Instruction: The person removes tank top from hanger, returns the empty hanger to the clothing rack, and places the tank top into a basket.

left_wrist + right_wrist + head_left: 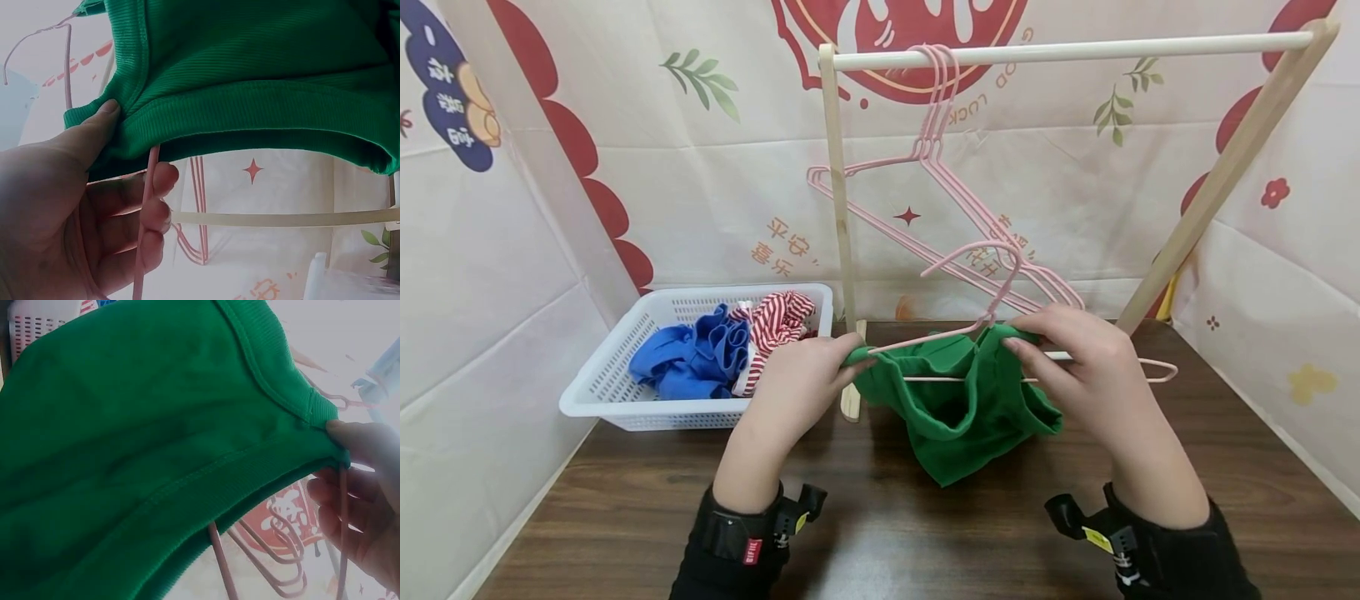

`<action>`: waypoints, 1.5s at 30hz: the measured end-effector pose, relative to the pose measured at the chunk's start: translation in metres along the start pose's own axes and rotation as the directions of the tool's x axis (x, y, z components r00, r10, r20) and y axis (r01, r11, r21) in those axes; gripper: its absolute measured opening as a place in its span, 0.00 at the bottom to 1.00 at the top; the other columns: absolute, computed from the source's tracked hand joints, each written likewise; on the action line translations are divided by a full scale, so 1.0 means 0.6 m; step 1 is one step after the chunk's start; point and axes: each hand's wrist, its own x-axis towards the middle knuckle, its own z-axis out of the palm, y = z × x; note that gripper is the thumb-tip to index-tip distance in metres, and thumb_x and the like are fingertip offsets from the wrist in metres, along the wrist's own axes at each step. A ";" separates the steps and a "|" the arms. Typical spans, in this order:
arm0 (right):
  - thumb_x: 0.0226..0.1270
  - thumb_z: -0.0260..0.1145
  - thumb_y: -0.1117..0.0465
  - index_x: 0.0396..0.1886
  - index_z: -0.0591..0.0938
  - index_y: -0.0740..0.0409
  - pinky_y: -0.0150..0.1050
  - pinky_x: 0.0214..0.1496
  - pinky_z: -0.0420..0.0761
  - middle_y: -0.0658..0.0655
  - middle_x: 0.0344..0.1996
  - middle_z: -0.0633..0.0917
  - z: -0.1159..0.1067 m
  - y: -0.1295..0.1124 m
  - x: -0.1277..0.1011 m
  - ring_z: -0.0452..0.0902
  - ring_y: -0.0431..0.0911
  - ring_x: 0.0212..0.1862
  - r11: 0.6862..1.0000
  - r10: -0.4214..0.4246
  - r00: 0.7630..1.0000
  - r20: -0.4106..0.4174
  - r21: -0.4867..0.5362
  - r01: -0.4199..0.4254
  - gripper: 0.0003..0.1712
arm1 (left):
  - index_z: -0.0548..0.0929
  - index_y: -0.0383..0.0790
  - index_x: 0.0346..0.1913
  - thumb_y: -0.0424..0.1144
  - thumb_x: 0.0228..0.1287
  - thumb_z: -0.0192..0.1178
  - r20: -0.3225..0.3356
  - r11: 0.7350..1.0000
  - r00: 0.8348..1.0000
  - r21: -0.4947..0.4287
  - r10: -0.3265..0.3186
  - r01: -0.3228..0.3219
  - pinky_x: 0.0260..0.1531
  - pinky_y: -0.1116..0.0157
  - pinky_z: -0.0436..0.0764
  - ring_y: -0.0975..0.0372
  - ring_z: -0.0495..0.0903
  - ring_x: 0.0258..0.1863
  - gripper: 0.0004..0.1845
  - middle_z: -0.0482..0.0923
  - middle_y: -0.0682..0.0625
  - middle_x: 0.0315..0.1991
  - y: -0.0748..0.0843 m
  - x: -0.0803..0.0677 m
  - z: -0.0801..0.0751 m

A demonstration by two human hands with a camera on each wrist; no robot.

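A green knit garment [958, 400] hangs half-draped over a pink wire hanger [992, 279] held above the dark wooden table [880, 533]. My left hand [801, 379] pinches the garment's left hem with thumb [94, 122] on top and fingers curled around the hanger wire [147, 206]. My right hand [1075, 358] pinches the garment's right edge [312, 419] against the hanger's other arm, whose tip [1161, 371] sticks out to the right. The green cloth [137, 437] fills most of the right wrist view.
A white plastic basket [625, 392] at the left holds blue [696, 354] and red-striped clothes [778, 321]. Behind stands a wooden rack [1075, 50] with several pink hangers [936, 125] on its bar. Printed cloth walls enclose the table.
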 end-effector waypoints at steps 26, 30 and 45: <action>0.56 0.75 0.49 0.11 0.71 0.44 0.35 0.21 0.54 0.42 0.09 0.64 0.014 -0.028 -0.005 0.61 0.41 0.19 0.896 0.393 0.920 -0.017 -0.219 -0.387 0.24 | 0.78 0.51 0.41 0.65 0.67 0.51 0.194 0.992 0.981 -0.116 -0.020 0.043 0.20 0.66 0.68 0.66 0.71 0.21 0.21 0.70 0.61 0.17 0.029 0.008 0.002; 0.55 0.77 0.51 0.09 0.67 0.45 0.34 0.21 0.52 0.42 0.09 0.59 0.011 -0.025 -0.004 0.56 0.40 0.17 0.907 0.377 0.925 -0.041 -0.183 -0.378 0.28 | 0.80 0.52 0.46 0.59 0.69 0.54 0.176 0.986 0.984 -0.159 -0.016 0.045 0.19 0.67 0.68 0.66 0.71 0.21 0.17 0.73 0.61 0.21 0.030 0.007 0.002; 0.59 0.72 0.45 0.10 0.68 0.52 0.38 0.20 0.53 0.50 0.11 0.58 -0.007 -0.003 -0.006 0.55 0.44 0.18 0.807 0.578 0.816 -0.014 -0.143 -0.574 0.29 | 0.75 0.58 0.63 0.36 0.64 0.63 0.190 0.911 0.973 -0.411 0.129 -0.040 0.44 0.64 0.78 0.69 0.75 0.47 0.25 0.78 0.60 0.54 0.004 0.001 0.004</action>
